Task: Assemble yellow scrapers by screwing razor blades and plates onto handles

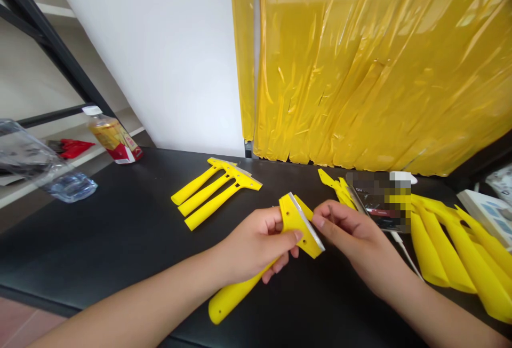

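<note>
My left hand (256,241) is closed around the neck of a yellow scraper (238,294), its thumb pressed on the flat head. A thin metal blade (310,226) lies along the head's edge; the handle points down toward me. My right hand (356,236) is pinched just beyond the blade, at the end of a small yellow plate (303,207). Whether that plate joins the scraper head I cannot tell. Several more yellow scrapers (212,193) lie side by side on the black table (132,252), left of my hands.
A phone-like dark device (376,212) with a white cable (406,254) lies right, beside small yellow plates (340,190) and a pile of yellow handles (452,252). Left stand a juice bottle (114,137) and a tilted clear bottle (48,164). Yellow film (360,70) hangs behind.
</note>
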Demonstrator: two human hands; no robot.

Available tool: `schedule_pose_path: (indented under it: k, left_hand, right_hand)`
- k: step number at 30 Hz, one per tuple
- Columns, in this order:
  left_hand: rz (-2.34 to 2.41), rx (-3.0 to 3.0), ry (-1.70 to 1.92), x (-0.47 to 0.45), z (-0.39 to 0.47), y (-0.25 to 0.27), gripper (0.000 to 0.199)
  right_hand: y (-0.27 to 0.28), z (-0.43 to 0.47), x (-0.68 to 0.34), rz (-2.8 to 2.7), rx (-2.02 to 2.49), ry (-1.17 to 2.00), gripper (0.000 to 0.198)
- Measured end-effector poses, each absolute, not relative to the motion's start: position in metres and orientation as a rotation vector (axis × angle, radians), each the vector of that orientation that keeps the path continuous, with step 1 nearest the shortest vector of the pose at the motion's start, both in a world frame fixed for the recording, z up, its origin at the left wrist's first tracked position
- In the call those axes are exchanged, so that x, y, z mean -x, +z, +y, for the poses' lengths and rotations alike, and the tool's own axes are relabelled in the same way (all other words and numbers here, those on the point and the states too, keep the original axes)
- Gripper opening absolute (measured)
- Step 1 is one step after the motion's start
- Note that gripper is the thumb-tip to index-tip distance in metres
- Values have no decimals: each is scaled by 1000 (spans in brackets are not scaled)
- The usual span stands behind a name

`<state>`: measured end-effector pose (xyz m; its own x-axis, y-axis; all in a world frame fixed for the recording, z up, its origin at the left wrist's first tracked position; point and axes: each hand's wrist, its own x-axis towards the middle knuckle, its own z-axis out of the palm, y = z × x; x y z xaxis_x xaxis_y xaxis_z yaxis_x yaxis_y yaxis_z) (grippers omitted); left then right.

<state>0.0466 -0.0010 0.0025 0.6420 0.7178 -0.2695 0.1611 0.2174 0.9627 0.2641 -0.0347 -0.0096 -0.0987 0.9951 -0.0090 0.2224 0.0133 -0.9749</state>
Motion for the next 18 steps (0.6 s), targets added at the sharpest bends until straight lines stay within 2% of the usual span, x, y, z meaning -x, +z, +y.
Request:
schedule_pose_path:
  k: [3, 5, 10, 14, 18]
  left_hand:
    - [909, -1652, 586, -44, -6, 10, 22]
    - [939, -2015, 661, -43, -12, 14, 24]
    - [1133, -2656, 441, -45, -24, 9, 54]
    - [1250, -2661, 514, -44, -24, 7, 61]
    - [1231, -2193, 833, -42, -20, 9, 84]
  right_hand:
    - [-3, -43, -268, -1508, 1371, 1026, 41]
    - [2, -49, -267, -1545, 1343, 1111, 42]
    - [6, -55, -253, -1432, 1281, 1385, 47]
    - [-1, -49, -252, -1291, 1276, 1416, 41]
    - [-8, -41, -260, -1106, 1169, 1433, 35]
